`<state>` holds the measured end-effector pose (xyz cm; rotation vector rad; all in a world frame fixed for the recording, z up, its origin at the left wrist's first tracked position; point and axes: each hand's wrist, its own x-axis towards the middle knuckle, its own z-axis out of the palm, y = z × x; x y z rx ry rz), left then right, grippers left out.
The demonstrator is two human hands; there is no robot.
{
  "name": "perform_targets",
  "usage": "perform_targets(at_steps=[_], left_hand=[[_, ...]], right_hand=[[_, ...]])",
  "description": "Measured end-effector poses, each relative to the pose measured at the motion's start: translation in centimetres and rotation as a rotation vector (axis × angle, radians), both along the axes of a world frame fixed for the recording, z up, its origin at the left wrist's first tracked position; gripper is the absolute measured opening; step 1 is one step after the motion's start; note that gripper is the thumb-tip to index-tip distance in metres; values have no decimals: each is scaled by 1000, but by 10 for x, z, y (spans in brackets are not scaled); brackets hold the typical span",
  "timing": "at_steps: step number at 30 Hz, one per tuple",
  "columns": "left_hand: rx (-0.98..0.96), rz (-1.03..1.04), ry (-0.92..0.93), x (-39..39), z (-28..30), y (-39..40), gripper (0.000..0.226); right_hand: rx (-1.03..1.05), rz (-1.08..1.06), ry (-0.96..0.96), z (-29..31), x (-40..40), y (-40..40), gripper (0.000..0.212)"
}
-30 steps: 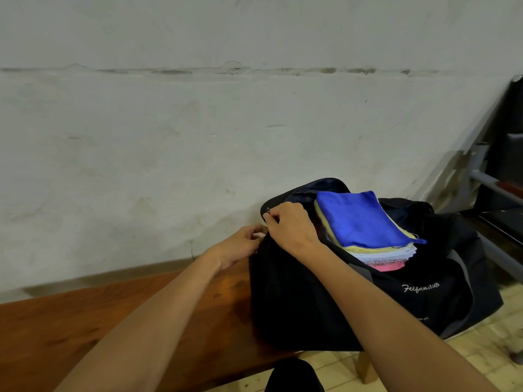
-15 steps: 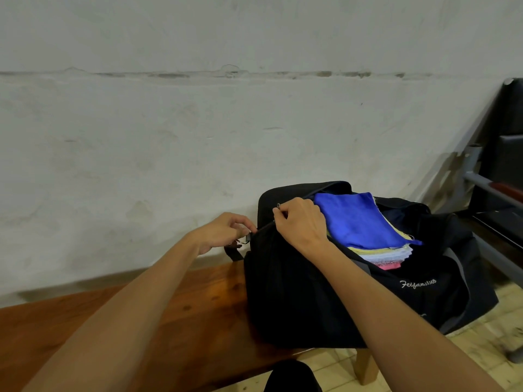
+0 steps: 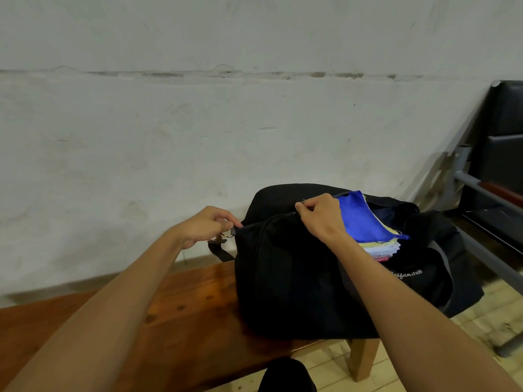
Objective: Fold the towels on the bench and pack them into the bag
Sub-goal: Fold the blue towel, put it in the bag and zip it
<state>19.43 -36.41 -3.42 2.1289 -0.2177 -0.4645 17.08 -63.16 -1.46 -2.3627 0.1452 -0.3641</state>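
Fingers of the right hand (image 3: 322,216) are curled and pinched together on the zipper pull (image 3: 300,205) at the top of the black duffel bag (image 3: 297,278), with the knuckles raised above the bag's opening. The left hand (image 3: 206,226) is closed in a pinch on the end of the zipper track at the bag's left corner, just above a metal ring (image 3: 225,235) to which the shoulder strap (image 3: 222,251) is attached. The zipper line between the two hands is seen drawn closed; to the right of the right hand the bag is gaping open.

Inside that opening a stack of folded towels (image 3: 379,248) is held, topped by a blue towel (image 3: 360,219); yellow, white and pink edges are shown beneath it at the near right side. White script lettering (image 3: 407,274) is printed on the bag's front, partly hidden by the right forearm.

The bag is set on the right end of a wooden bench (image 3: 184,315), against a pale plastered wall (image 3: 198,123). One wooden leg (image 3: 363,359) is visible under the bench end. Beyond the bag, at the right edge, a grey metal frame with dark padding (image 3: 506,154) is stood on a tiled floor (image 3: 478,326).
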Motion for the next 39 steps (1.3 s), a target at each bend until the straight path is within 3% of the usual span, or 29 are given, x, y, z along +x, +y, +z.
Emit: perform_targets(at_steps=[6,11,20,22,25,28,33,39], left_hand=[[4,17,-32,4,5,19,28],[59,28,-29,5,8,31,33],[206,-73,16,5,17,9,21],[212,-77,-7,5,23,5,24],[238,16,-239,8,30,-4,25],[85,-3,-489,8,43,-32,28],[246,-221,-485,10,53,-84,43],[355,-235,-502,17,51,-103,27]], right_hand=[[64,21,7,1,3,-11,38],[110,209,-18,-1,-4,-9,29],[-583,314,-204,41,-1,9,39],[-658,309,-213,53,2,11,39],[-567,301,-198,57,10,13,40],[-366,205,-197,47,14,14,43],[-202,141,-180,31,13,18,41],[-60,141,-145,15,3,12,40]])
